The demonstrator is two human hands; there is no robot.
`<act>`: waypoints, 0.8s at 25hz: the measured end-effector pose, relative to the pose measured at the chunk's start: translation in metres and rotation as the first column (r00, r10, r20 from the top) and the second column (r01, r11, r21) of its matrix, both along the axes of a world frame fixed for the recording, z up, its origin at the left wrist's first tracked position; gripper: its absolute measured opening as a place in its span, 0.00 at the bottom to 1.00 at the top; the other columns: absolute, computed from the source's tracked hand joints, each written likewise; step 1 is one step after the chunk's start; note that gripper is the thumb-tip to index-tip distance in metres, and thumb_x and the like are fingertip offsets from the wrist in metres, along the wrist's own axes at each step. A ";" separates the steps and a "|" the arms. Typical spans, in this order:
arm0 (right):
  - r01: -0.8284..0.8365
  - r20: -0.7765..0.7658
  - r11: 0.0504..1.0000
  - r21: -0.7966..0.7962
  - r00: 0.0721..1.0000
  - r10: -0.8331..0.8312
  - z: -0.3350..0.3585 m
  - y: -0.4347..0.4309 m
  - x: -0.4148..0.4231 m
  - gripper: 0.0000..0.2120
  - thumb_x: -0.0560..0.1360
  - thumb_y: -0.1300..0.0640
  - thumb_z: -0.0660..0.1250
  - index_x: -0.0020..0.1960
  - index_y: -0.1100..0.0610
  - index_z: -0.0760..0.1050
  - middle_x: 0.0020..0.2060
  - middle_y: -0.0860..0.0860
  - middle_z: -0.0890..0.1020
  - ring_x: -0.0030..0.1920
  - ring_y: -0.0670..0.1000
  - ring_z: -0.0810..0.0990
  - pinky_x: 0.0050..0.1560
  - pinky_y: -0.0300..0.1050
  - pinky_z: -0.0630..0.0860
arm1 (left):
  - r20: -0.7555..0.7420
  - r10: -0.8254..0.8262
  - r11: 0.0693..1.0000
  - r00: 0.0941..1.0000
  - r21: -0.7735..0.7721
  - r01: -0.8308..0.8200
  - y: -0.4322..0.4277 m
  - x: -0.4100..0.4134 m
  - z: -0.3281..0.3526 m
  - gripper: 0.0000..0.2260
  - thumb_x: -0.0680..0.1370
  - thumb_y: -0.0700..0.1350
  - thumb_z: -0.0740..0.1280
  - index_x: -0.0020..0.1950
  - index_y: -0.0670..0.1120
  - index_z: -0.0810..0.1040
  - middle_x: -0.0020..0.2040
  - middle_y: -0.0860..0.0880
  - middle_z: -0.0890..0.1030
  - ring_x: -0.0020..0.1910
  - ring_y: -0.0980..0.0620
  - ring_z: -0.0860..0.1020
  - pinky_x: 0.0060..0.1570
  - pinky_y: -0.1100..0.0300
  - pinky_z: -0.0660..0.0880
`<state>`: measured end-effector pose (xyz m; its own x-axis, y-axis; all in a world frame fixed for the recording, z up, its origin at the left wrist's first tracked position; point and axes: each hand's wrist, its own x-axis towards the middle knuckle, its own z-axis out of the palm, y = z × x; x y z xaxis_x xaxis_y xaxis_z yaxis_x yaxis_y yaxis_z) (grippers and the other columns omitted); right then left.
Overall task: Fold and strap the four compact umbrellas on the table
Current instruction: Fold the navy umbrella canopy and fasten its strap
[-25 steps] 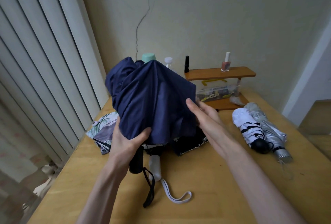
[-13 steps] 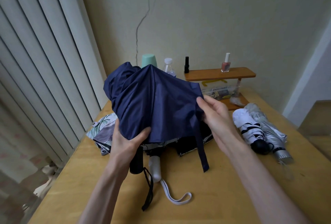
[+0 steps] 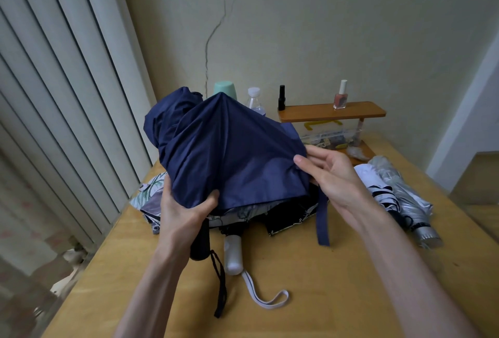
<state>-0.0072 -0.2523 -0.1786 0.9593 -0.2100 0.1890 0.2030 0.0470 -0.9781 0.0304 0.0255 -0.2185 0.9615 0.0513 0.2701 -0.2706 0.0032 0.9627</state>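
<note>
The held umbrella [image 3: 229, 154] hangs above the middle of the table [image 3: 324, 297], with the left hand [image 3: 183, 213] at its near-left hem and the right hand [image 3: 332, 175] at its right edge. Under it lies a loose umbrella [image 3: 233, 254], handle toward the person. Two rolled umbrellas [image 3: 391, 191] lie touching at the right, and a shelf [image 3: 332, 112] stands behind.

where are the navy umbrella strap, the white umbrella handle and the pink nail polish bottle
navy umbrella strap [image 3: 322, 221], head view, middle of the hanging band
white umbrella handle [image 3: 233, 255], head view, middle of the grip
pink nail polish bottle [image 3: 340, 100], head view, glass body below the cap
</note>
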 end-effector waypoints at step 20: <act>0.134 0.000 0.991 -0.003 0.991 -0.134 0.000 -0.001 0.000 0.16 0.69 0.54 0.80 0.56 0.54 0.85 0.47 0.51 0.89 0.52 0.49 0.88 0.51 0.37 0.82 | -0.022 -0.067 0.998 0.997 -0.014 0.067 -0.011 -0.002 -0.004 0.42 0.62 0.49 0.84 0.72 0.58 0.70 0.66 0.58 0.78 0.60 0.63 0.80 0.58 0.63 0.77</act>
<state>-0.0069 -0.2530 -0.1787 0.9225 -0.3363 0.1895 0.2069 0.0162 -0.9782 0.0289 0.0142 -0.2226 0.9687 -0.0099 0.2479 -0.2474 0.0335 0.9683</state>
